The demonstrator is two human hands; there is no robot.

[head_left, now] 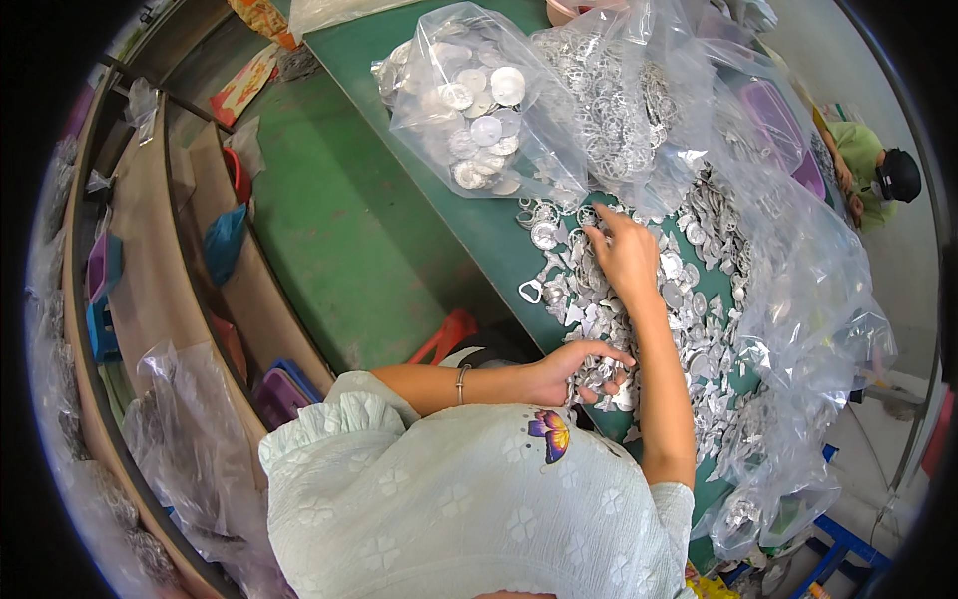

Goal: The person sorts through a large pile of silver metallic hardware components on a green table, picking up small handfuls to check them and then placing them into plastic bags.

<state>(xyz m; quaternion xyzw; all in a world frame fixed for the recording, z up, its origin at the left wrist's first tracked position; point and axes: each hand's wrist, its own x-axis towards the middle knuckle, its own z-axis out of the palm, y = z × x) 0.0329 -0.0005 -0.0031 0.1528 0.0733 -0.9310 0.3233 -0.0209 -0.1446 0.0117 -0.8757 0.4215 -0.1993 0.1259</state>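
Note:
Loose silver-coloured metal pieces (689, 344) lie spread over the green table (464, 215). They include flat discs, rings and small cut-out shapes. My left hand (574, 371) is at the table's near edge, its fingers curled around several small metal pieces. Beyond it, my right hand (629, 258) reaches over the far part of the spread, thumb and forefinger apart. Nothing shows between those fingertips, which are nearest to some ring-shaped pieces (587, 214). A bottle-opener-like piece (531, 291) lies at the left edge of the spread.
A clear bag of silver discs (479, 125) and a clear bag of openwork pieces (609, 110) stand at the far side. Plastic sheeting (813, 290) and a purple basket (778, 125) line the right. Another person (863, 170) is at far right. Shelves (160, 240) run along the left.

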